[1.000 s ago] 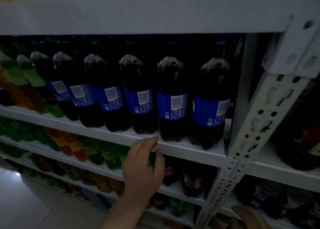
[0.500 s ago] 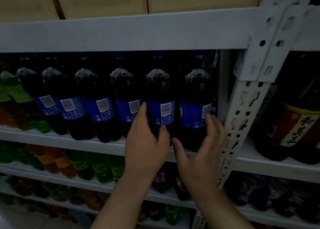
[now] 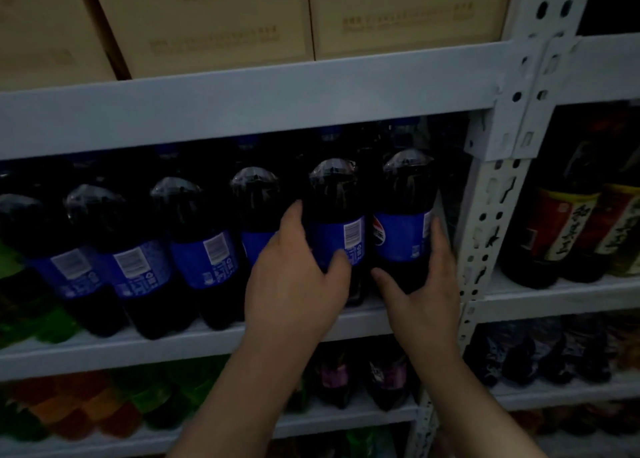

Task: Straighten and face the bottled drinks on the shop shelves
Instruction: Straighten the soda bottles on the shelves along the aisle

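Observation:
A row of several large dark cola bottles with blue labels stands on a white metal shelf. Most show their barcode side. My left hand grips the second bottle from the right, thumb on its label and fingers round its left side. My right hand grips the rightmost bottle, whose round logo partly shows at the label's left edge. Both bottles stand upright on the shelf.
A perforated white upright post stands just right of the rightmost bottle. Cardboard boxes sit on the shelf above. Dark bottles with red and yellow labels fill the right bay. Green, orange and dark bottles stand on lower shelves.
Both hands rose from below the shelf edge to the two rightmost cola bottles and closed round them. The rightmost bottle's logo now shows more.

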